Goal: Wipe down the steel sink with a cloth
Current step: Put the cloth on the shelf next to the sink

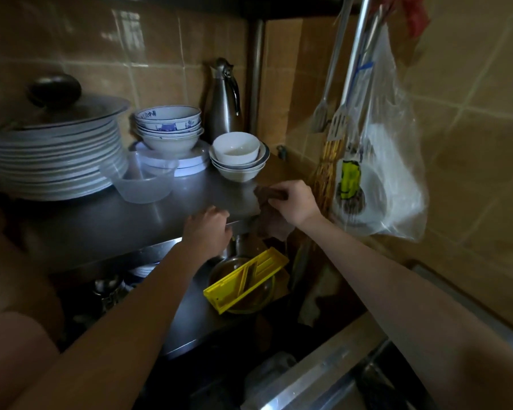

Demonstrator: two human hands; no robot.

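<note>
A dark brown cloth [271, 223] hangs over the right corner of a steel shelf [148, 214]. My right hand [293, 202] grips the cloth's top part on the shelf corner. My left hand [209, 229] rests its curled fingers on the shelf's front edge, just left of the cloth. The steel sink's rim [317, 377] shows at the bottom right, below my right forearm.
On the shelf stand a plate stack [57, 161] under a lid, stacked bowls [169, 128], white bowls [237, 156], a clear plastic tub [142, 182] and a steel flask [224, 102]. A yellow slicer [246, 279] lies below. Utensils and a plastic bag [382, 161] hang at right.
</note>
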